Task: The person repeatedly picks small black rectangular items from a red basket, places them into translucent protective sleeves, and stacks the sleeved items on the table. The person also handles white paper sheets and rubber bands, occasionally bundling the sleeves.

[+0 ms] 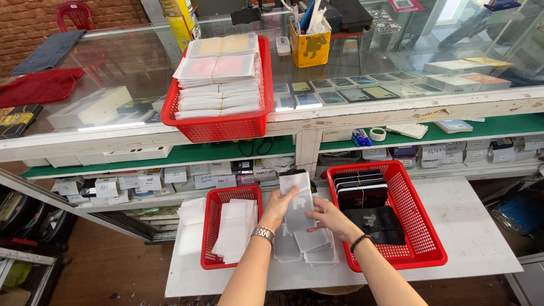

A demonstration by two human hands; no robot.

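Observation:
My left hand and my right hand together hold a clear plastic sleeve upright, with something dark showing at its top end. Below the hands a loose pile of similar clear sleeves lies on the white board. Left of my hands is a small red basket with white sleeves in it. To their right a bigger red basket holds stacks of black phone cases. A watch is on my left wrist, a dark bead bracelet on my right.
A glass counter stands behind, with a red basket full of packaged sleeves, a yellow pen holder and folded cloths. Green shelves beneath hold small boxes, markers and a tape roll. A white stack lies on the board's left edge.

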